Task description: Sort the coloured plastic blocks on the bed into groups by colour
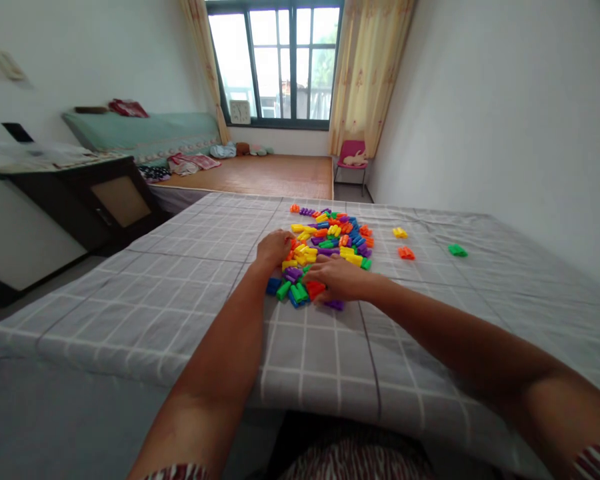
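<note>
Several colourful plastic pieces lie in a loose pile on the grey checked cloth (200, 267). My left hand (275, 248) rests at the pile's left side, its fingers bent against orange pieces; whether it grips one is hidden. Over the near right part of the pile is my right hand (337, 277), fingers spread, with a red piece (315, 289) beneath them. Green pieces (299, 293) and a blue piece (273, 287) lie at the near edge. Apart from the pile, to the right, are a yellow piece (400, 233), an orange piece (407, 253) and a green piece (457, 251).
Beyond the cloth-covered surface stands a low bed (280, 173) with clothes along its left side. A dark cabinet (120, 200) is at the left, and a pink chair (353, 153) stands under the curtain. A white wall runs along the right.
</note>
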`<state>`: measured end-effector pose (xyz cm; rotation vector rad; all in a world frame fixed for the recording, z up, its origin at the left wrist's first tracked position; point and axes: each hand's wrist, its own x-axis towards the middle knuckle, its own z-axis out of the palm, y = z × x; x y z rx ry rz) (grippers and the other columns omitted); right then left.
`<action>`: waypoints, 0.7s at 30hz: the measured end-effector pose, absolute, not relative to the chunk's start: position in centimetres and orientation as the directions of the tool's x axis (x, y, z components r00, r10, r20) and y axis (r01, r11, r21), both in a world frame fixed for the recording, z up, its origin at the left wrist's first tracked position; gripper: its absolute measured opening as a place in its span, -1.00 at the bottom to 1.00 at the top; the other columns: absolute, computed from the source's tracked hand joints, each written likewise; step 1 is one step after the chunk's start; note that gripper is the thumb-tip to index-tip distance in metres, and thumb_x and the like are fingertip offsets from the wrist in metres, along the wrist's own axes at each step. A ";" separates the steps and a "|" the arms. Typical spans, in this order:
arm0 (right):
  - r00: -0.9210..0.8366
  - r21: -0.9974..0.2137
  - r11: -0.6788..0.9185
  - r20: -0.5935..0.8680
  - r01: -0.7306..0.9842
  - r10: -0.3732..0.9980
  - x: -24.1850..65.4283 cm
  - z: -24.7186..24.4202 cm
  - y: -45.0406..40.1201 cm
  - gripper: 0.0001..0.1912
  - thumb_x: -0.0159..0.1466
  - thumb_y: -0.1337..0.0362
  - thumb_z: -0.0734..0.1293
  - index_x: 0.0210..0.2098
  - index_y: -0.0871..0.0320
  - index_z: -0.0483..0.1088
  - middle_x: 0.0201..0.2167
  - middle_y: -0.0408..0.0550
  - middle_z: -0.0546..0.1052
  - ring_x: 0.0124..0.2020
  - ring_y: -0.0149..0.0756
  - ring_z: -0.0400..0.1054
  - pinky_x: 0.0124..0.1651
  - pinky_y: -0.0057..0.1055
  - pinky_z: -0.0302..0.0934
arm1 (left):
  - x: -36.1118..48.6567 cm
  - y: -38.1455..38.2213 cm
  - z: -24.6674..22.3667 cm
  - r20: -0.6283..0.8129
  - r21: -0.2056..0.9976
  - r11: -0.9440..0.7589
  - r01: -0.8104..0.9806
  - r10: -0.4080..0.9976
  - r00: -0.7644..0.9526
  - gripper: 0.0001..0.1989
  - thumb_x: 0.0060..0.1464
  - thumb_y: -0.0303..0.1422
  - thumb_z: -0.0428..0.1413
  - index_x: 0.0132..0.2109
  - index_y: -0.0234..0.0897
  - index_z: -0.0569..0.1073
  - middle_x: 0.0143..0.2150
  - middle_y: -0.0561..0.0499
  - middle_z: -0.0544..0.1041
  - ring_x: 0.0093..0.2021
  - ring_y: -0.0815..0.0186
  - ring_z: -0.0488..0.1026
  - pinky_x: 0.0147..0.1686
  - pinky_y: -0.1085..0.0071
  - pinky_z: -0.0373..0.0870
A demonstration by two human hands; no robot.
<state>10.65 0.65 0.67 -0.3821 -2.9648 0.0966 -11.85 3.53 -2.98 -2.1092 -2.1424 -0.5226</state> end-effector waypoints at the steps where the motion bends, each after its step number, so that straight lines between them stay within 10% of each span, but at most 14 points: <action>1: -0.960 -0.063 0.966 0.114 0.250 0.256 10.5 0.6 0.0 -0.64 0.10 0.18 0.45 -0.11 0.07 0.48 -0.23 0.02 0.55 -0.08 -0.09 0.30 -0.11 -0.24 0.15 | -11.9 3.5 -3.0 0.298 0.179 -0.014 0.984 0.954 -0.041 -0.64 0.16 -0.36 -0.07 -0.01 -0.16 0.54 -0.02 -0.05 0.54 -0.06 0.24 0.49 -0.04 0.39 0.39; 10: -0.769 -0.622 0.757 0.379 0.201 0.516 12.5 0.9 2.5 -0.58 0.27 0.15 0.25 0.12 0.02 0.29 -0.19 -0.12 0.50 -0.29 -0.35 0.40 -0.25 -0.38 0.31 | -12.3 3.8 -3.3 0.279 0.151 0.029 0.988 0.958 -0.070 -0.65 0.17 -0.34 -0.06 0.00 -0.14 0.54 -0.02 -0.04 0.54 -0.09 0.26 0.50 -0.08 0.42 0.40; 15: -0.612 -0.591 0.714 0.420 0.377 0.670 20.7 2.4 9.4 -0.50 0.13 0.23 0.37 0.07 0.12 0.33 -0.02 -0.02 0.48 -0.22 -0.32 0.39 -0.18 -0.38 0.32 | -12.6 3.8 -3.5 0.260 0.134 0.047 0.990 0.962 -0.081 -0.64 0.16 -0.32 -0.06 0.00 -0.12 0.54 -0.01 -0.04 0.53 -0.11 0.26 0.51 -0.14 0.43 0.41; 21: -0.329 -0.594 0.322 0.100 0.737 0.939 34.6 -1.4 17.0 -0.73 -0.03 0.44 0.31 -0.30 0.22 0.48 -0.34 -0.02 0.56 -0.31 -0.25 0.45 -0.28 -0.39 0.33 | -12.6 3.9 -3.3 0.253 0.104 0.025 0.994 0.966 -0.051 -0.65 0.17 -0.32 -0.06 -0.01 -0.14 0.53 0.00 -0.03 0.53 -0.09 0.25 0.50 -0.13 0.42 0.41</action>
